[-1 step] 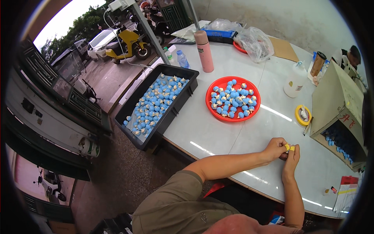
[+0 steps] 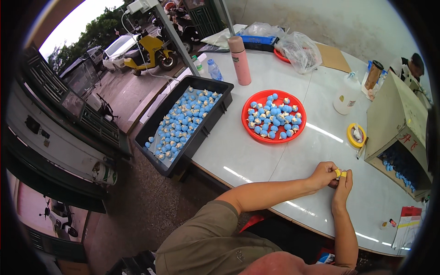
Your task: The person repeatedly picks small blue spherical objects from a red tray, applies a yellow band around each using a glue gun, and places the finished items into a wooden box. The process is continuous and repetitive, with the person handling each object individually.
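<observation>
Close together over the near right part of the white table (image 2: 293, 169), my left hand (image 2: 323, 175) and my right hand (image 2: 342, 190) meet at their fingertips. Both are closed in a pinch; whatever small thing lies between them is hidden by the fingers. Yellow bands (image 2: 343, 174) that look like tape show at the fingertips. Farther off and to the left stands a round red tray (image 2: 264, 139), holding many small blue balls (image 2: 275, 112) with cream-coloured bits on them. Neither hand touches the tray.
A black bin (image 2: 201, 140) of similar balls sits at the table's left edge. Beyond are a pink flask (image 2: 241, 64) and plastic bags (image 2: 300, 51). To the right are a white bottle (image 2: 347, 95), a yellow tape roll (image 2: 356, 135) and an open-fronted box (image 2: 396, 128) with blue pieces inside.
</observation>
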Available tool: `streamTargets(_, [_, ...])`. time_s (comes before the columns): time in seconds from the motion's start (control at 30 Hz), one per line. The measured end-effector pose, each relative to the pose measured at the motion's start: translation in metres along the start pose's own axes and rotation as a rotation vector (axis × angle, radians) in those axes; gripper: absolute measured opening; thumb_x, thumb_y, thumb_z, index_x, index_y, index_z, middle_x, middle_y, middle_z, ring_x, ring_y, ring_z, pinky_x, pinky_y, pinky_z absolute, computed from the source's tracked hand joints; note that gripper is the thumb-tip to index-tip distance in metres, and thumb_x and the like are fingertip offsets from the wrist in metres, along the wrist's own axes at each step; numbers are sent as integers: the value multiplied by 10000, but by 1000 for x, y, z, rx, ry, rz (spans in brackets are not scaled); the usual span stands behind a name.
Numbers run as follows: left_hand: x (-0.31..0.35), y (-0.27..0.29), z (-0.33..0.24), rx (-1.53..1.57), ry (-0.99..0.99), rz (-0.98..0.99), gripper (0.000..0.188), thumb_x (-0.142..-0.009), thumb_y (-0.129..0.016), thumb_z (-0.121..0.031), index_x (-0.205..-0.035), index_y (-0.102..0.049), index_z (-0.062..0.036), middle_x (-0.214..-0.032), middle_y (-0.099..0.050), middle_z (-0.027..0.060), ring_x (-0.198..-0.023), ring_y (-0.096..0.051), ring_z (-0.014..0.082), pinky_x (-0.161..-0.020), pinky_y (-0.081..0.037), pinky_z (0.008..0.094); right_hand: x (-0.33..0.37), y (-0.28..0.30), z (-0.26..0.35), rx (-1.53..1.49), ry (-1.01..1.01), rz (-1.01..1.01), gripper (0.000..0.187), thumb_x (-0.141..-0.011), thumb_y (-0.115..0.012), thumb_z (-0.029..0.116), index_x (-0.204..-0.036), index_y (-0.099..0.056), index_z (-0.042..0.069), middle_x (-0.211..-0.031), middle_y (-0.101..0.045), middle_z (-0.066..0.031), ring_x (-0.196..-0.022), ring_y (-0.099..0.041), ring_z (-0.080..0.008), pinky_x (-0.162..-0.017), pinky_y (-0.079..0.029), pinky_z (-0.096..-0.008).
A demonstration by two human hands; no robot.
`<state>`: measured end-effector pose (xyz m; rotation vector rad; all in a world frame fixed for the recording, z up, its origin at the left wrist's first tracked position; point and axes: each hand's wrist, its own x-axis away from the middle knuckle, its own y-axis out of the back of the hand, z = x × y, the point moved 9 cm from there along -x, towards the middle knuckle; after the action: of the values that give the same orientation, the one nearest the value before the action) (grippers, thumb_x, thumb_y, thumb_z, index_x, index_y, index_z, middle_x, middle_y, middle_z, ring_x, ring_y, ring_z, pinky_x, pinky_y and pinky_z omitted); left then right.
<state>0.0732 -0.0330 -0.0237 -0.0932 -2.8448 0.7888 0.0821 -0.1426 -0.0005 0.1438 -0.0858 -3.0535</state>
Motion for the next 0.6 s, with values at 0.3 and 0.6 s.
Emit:
streamTargets(0.3, [-1, -1, 1, 1, 3, -3, 127, -968, -636, -151, -953, -613, -27, -842, -647, 44, -712, -633, 91, -652, -556, 237, -1, 1, -2, -5, 10, -6, 240, -1034, -426, 152, -813, -354, 95, -764, -338, 27, -728, -322, -63, -626, -327, -246])
streamTargets(0.6, [-2, 0, 4, -7, 6, 8, 151, -971, -642, -173, -947, -607, -28, -848, -646, 45, -711, -638, 93, -654, -561, 242, -1, 1, 1, 15, 58, -12, 227, -1018, -426, 135, -807, -353, 95, -762, -347, 28, -727, -328, -59, -621, -327, -244])
